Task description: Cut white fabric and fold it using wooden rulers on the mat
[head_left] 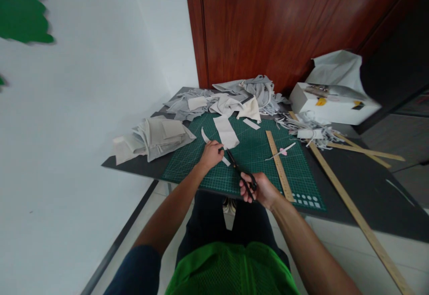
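My right hand is closed round the black handles of a pair of scissors. The blades point up and left, their tips at the lower edge of a pale fabric piece. At that piece's lower left corner, my left hand is closed with its fingertips pinching the fabric. A narrow curved strip lies just above the left hand. Another short pale strip shows between the left hand and the scissors. All of this rests on a green cutting mat.
Folded fabric lies left, with heaped grey scraps behind. A short wooden ruler lies on the mat's right side. A long wooden ruler crosses the dark table past its front edge. Thin offcuts sit near a white box.
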